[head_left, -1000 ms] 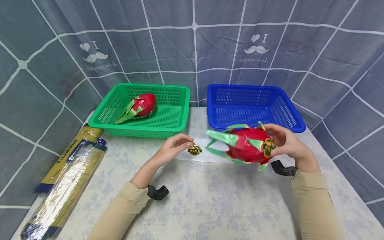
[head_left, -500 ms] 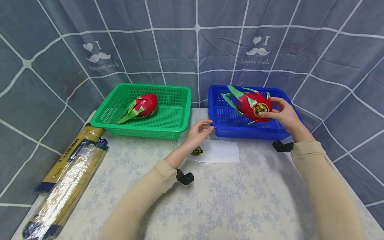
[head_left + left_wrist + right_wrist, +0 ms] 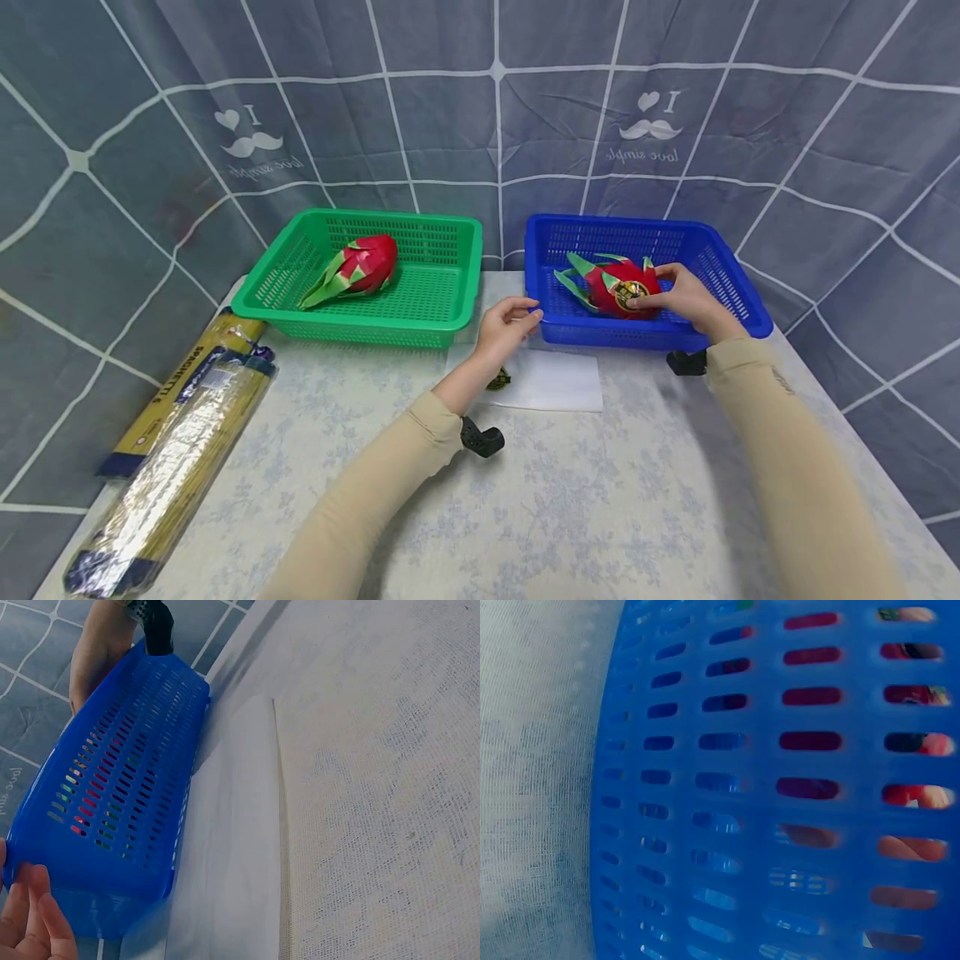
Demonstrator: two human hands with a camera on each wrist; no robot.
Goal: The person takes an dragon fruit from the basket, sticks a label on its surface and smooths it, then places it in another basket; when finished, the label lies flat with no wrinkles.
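Observation:
In the head view, a red dragon fruit (image 3: pixel 615 287) with green scales and a round black-and-gold sticker lies low inside the blue plastic basket (image 3: pixel 611 336). My right hand (image 3: pixel 693 302) grips its right end, thumb over the sticker. The right wrist view shows bits of red fruit and fingers through the slots of the basket wall (image 3: pixel 757 765). My left hand (image 3: pixel 507 332) is at the basket's front left corner; in the left wrist view its fingers (image 3: pixel 37 904) pinch the rim. A second dragon fruit (image 3: pixel 360 268) lies in the green basket (image 3: pixel 360 326) on the left.
A white sheet (image 3: pixel 558 379) with a black-and-gold sticker (image 3: pixel 498 380) lies in front of the baskets, partly behind my left wrist. Spaghetti packs (image 3: pixel 176 467) lie along the table's left side. A grey checked curtain (image 3: pixel 442 125) hangs behind and at both sides.
My right hand has carried the dragon fruit from above the table back and down into the blue basket. My left hand has moved right to that basket's front left corner.

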